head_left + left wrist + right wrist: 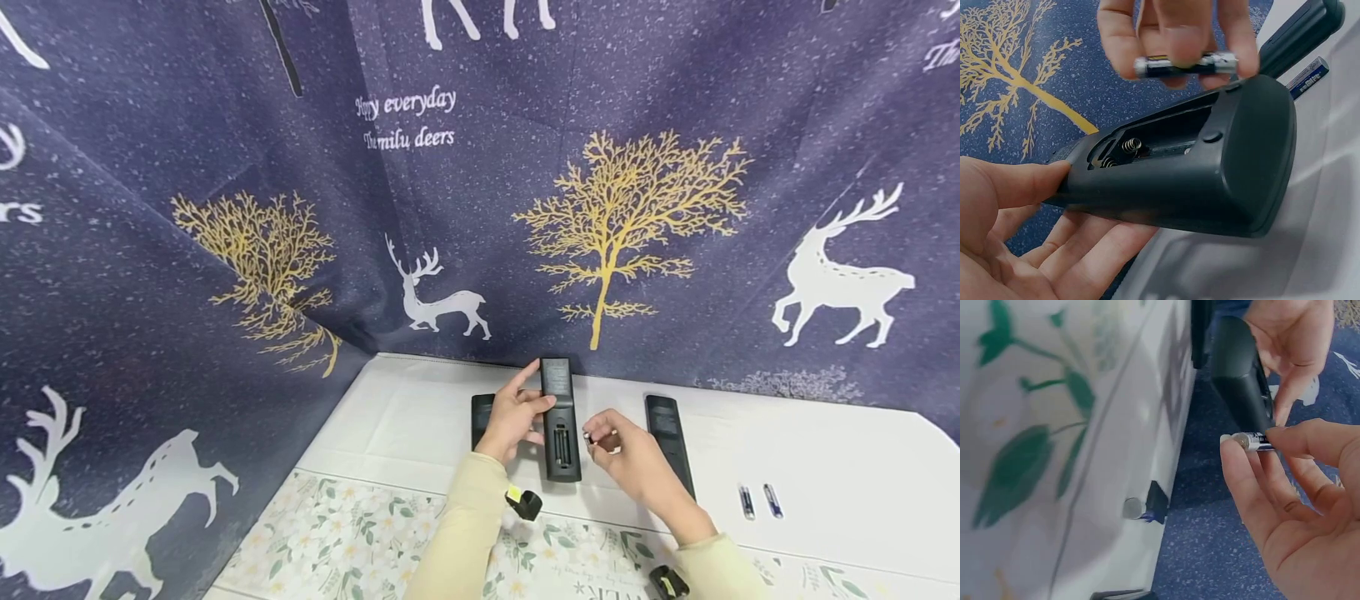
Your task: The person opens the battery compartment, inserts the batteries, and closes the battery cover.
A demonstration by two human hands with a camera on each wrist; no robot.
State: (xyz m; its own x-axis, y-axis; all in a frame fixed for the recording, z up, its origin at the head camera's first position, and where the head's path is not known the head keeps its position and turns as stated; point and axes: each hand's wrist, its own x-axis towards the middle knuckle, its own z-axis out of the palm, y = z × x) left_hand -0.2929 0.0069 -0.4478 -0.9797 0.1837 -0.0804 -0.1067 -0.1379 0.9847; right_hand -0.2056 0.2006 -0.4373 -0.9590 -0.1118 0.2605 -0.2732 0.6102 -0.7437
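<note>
A black remote control is tilted with its back up and its battery compartment uncovered. Coiled springs show at one end of the compartment in the left wrist view. My left hand holds the remote from its left side, the thumb on its edge and fingers beneath. Just right of the remote, my right hand pinches a small cylindrical battery between thumb and fingers. In the left wrist view that battery lies lengthwise above the compartment, apart from it. The right wrist view shows one battery end past the fingertips.
A second dark remote lies partly behind my left hand, and a third remote lies behind the right. Two batteries lie on the white tabletop to the right. A patterned dark cloth hangs behind the table.
</note>
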